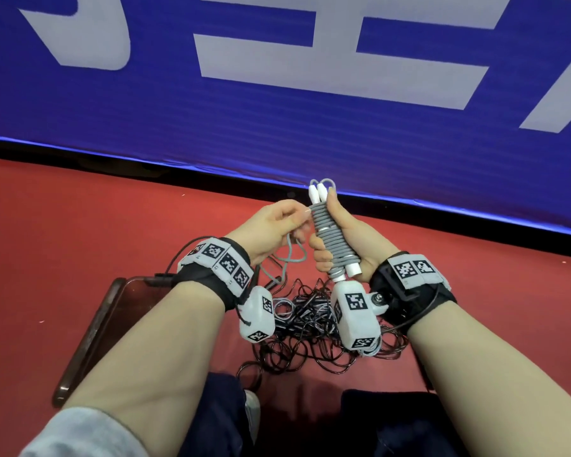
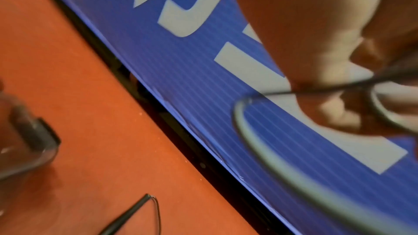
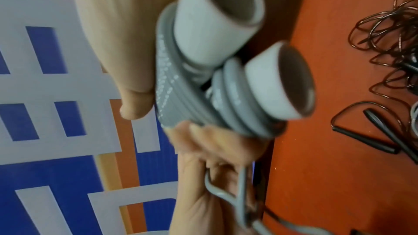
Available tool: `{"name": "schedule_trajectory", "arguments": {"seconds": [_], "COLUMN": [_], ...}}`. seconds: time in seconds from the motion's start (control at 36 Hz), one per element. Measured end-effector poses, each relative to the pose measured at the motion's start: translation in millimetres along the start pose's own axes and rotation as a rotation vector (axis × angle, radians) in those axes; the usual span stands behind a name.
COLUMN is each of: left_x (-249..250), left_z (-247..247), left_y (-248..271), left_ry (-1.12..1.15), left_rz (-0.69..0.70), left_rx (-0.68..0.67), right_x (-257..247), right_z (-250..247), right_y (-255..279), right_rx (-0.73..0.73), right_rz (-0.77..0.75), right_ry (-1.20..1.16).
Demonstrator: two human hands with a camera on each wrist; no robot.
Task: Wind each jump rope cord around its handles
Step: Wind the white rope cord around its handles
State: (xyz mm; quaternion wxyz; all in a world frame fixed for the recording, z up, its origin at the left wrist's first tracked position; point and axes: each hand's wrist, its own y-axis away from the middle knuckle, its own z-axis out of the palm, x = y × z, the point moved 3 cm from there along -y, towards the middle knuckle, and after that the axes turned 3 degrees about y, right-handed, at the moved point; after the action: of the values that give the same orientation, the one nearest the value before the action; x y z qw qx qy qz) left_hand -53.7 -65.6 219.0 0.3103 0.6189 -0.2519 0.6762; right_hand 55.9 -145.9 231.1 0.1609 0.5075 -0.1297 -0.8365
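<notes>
In the head view my right hand point(image 1: 325, 225) grips two white handles held side by side, upright and a little tilted, with grey cord point(image 1: 338, 255) coiled tightly round them. The handles' open ends point(image 3: 278, 81) and the coils point(image 3: 176, 96) fill the right wrist view. My left hand point(image 1: 302, 219) is against the bundle's upper left and pinches the loose end of the grey cord. A short loop of that cord point(image 1: 290, 255) hangs below it, also seen in the left wrist view as a blurred grey cord point(image 2: 271, 158).
A tangle of thin black jump ropes point(image 1: 310, 334) lies on the red floor under my wrists, with black handles point(image 3: 366, 138) beside it. A dark phone point(image 1: 93, 338) lies to the left. A blue banner point(image 1: 277, 110) stands along the far edge.
</notes>
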Motion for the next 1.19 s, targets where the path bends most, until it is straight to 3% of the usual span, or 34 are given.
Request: {"name": "schedule_trajectory", "arguments": {"seconds": [0.08, 0.25, 0.44, 0.58, 0.69, 0.83, 1.0, 1.08, 1.19], "left_x": [3, 9, 8, 9, 13, 15, 11, 10, 9], "left_z": [-3, 10, 8, 2, 0, 3, -1, -6, -8], "left_y": [-2, -1, 2, 7, 12, 8, 2, 0, -2], "left_ry": [0.034, 0.265, 0.390, 0.545, 0.498, 0.420, 0.369, 0.256, 0.017], "left_rz": [0.021, -0.070, -0.120, -0.133, -0.104, -0.094, -0.082, -0.097, -0.085], "left_rx": [0.048, -0.155, -0.170, -0.295, -0.377, -0.205, -0.075, 0.000, 0.124], "right_x": [0, -5, -6, -3, -2, -7, -5, -6, -3], "right_z": [0, 1, 4, 13, 17, 14, 5, 6, 9], "right_y": [2, 5, 3, 4, 3, 1, -5, -4, -7], "right_rx": [0.032, 0.030, 0.094, 0.016, -0.026, 0.069, 0.276, 0.336, 0.339], "right_rz": [-0.002, -0.052, -0.074, -0.032, -0.029, -0.004, -0.037, -0.100, -0.066], "right_ry": [-0.001, -0.112, -0.098, -0.013, -0.002, 0.041, 0.281, 0.387, 0.493]}}
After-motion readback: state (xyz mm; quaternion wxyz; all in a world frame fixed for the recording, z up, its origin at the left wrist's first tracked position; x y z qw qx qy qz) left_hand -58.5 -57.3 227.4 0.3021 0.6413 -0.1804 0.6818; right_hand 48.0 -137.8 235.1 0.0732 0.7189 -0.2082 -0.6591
